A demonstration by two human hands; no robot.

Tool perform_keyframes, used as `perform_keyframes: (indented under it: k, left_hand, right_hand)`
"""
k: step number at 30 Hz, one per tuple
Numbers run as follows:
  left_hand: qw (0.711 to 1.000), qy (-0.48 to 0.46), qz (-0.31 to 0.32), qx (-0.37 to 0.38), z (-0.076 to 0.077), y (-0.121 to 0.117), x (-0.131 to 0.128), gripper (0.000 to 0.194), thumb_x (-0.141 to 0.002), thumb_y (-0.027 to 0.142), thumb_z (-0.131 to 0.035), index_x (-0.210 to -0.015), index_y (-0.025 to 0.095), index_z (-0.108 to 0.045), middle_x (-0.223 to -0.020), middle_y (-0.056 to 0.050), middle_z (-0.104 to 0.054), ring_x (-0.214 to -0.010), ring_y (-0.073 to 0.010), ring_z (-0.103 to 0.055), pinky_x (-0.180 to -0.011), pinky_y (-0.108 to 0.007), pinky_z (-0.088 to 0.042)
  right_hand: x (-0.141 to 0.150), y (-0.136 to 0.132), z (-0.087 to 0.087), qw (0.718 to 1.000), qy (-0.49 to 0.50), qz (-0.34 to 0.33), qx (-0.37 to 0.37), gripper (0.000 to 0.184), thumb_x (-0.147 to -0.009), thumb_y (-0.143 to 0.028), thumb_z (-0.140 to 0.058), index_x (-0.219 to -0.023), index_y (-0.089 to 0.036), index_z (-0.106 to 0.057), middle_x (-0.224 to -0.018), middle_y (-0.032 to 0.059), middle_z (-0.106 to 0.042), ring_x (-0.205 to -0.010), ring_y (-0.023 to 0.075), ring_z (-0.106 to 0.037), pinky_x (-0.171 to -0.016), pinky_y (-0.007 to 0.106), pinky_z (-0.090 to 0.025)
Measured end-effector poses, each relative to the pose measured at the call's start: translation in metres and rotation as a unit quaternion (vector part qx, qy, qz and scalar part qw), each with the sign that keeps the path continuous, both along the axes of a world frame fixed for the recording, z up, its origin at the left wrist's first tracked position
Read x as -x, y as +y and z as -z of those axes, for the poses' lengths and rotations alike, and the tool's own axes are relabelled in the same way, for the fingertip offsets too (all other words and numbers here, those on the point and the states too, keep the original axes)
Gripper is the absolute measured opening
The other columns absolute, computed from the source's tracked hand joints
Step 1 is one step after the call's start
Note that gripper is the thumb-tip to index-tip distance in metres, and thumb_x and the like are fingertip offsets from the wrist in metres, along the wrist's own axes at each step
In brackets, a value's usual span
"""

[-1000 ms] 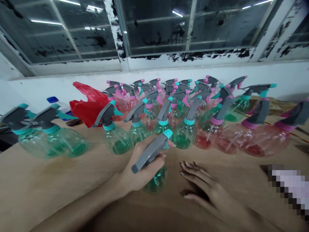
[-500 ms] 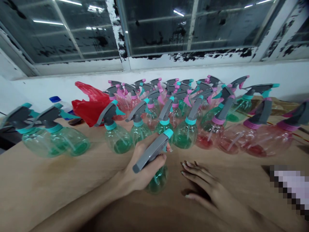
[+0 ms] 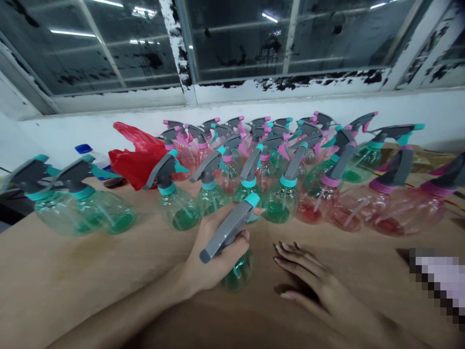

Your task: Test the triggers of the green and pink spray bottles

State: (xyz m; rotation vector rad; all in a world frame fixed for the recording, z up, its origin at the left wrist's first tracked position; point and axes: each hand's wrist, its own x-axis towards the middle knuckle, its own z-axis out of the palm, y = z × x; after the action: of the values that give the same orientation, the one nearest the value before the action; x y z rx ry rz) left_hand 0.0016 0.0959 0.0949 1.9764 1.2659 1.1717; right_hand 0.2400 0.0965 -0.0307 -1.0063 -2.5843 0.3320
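My left hand is wrapped around the neck of a green-tinted plastic spray bottle, which has a grey trigger head and a teal nozzle. The bottle stands on the wooden table top, its head tilted toward me. My right hand rests beside it, palm down on the table, fingers slightly spread and holding nothing. Just beyond both hands stand rows of matching spray bottles, green ones and pink-red ones.
A crumpled red plastic bag and a white bottle with a blue cap stand at the far left. Behind the table runs a white wall under paint-flaked windows. A pixelated patch covers something at the right.
The whole view has shifted slightly as my head moves. Both hands stay nearly in place, and my left hand keeps the same bottle.
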Motion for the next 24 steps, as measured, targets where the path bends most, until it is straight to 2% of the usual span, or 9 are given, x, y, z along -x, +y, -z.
perform_keyframes:
  k: [6,10,17,24]
  left_hand:
    - [0.999,-0.008,-0.041,0.016,0.014,-0.001,-0.001,0.046,-0.067,0.005,-0.046,-0.105,0.025,-0.062,-0.073,0.003,-0.057,-0.062,-0.0129,-0.054,-0.062,-0.024,-0.046]
    - [0.998,-0.014,-0.059,0.006,0.021,0.0,-0.001,0.046,-0.07,0.006,-0.048,-0.11,0.027,-0.059,-0.072,0.005,-0.054,-0.06,-0.0118,-0.05,-0.06,-0.023,-0.044]
    - [0.998,-0.016,-0.055,-0.002,0.023,0.002,-0.001,0.05,-0.069,0.004,-0.047,-0.113,0.026,-0.057,-0.076,0.004,-0.054,-0.062,-0.0126,-0.049,-0.063,-0.024,-0.044]
    - [0.999,-0.034,-0.038,0.004,0.023,0.002,0.0,0.053,-0.068,0.003,-0.047,-0.115,0.027,-0.056,-0.081,0.002,-0.057,-0.065,-0.0129,-0.054,-0.066,-0.025,-0.046]
  right_hand:
    - [0.0,0.0,0.0,1.0,-0.006,-0.003,-0.008,0.051,-0.086,-0.041,-0.051,-0.135,-0.029,-0.039,-0.142,-0.0007,-0.04,-0.13,0.022,-0.035,-0.106,0.044,-0.033]
    - [0.0,0.001,0.002,1.0,-0.009,-0.005,-0.022,0.051,-0.087,-0.041,-0.051,-0.135,-0.028,-0.039,-0.141,-0.0005,-0.04,-0.13,0.0218,-0.035,-0.105,0.043,-0.034]
    - [0.0,0.0,0.0,0.999,-0.025,-0.005,-0.027,0.05,-0.088,-0.042,-0.049,-0.135,-0.028,-0.039,-0.142,-0.0011,-0.039,-0.13,0.0208,-0.035,-0.105,0.043,-0.034]
    - [0.0,0.001,-0.001,1.0,0.002,-0.002,-0.014,0.049,-0.086,-0.04,-0.052,-0.133,-0.028,-0.043,-0.14,-0.0004,-0.041,-0.129,0.0212,-0.037,-0.106,0.043,-0.033]
